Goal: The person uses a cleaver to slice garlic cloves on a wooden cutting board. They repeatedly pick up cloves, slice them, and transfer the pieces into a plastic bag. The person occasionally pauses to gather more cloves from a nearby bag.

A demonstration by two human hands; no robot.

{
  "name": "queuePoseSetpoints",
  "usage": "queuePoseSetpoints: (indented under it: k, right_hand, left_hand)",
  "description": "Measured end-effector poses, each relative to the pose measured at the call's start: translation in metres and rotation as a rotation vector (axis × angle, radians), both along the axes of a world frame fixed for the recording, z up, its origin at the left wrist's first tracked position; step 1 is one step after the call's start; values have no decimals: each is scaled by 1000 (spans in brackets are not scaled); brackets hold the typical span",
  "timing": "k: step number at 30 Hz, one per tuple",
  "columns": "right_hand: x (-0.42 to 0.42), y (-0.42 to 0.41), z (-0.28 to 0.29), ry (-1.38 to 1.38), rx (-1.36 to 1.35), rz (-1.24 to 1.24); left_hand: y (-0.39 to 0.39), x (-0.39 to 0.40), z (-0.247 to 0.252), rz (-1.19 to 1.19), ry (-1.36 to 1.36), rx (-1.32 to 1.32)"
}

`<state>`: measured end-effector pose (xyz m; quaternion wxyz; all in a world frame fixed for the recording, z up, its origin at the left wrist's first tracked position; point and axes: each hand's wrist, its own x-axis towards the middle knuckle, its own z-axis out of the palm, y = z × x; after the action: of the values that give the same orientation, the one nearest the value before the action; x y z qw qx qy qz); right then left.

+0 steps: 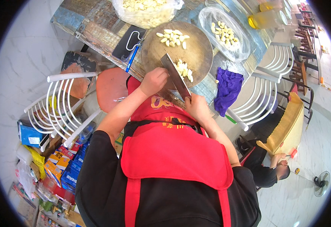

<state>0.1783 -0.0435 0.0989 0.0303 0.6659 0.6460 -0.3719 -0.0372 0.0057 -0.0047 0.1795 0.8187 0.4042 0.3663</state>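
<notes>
My right hand (197,106) grips the handle of a cleaver (177,75), whose blade slants up and left over a round wooden chopping board (151,54). Beside the blade's left face is my left hand (155,81), its fingers bent inward at the board's near edge. Whether it pinches something or touches the metal is hidden. Cut garlic pieces (184,69) lie against the blade's right side. Farther back on the board is a loose group of peeled garlic cloves (172,37).
Behind the board sits a plastic bag of garlic (147,12); another clear bag (225,35) with cloves is at right. A purple cloth (228,88), a phone (127,44) and a blue pen (132,59) flank the board. White-railed chairs (66,105) stand nearby; a person (265,170) sits at right.
</notes>
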Motion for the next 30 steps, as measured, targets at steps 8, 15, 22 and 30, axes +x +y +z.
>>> queuePoseSetpoints:
  k: [8,15,22,30]
  right_hand:
    - [8,-2,19,31,-21,33]
    - [2,3,-10,93,7,-24]
    - [19,-3,-2,99,69,-72]
    - [18,-15,1,78,55,-2]
  left_hand:
    - [-1,-1,-2,-4,-3,12]
    - [0,1,2,21,-50,-19]
    - [0,-4,1,145,-127,-65]
    - [57,-16,15,254,-60,-9]
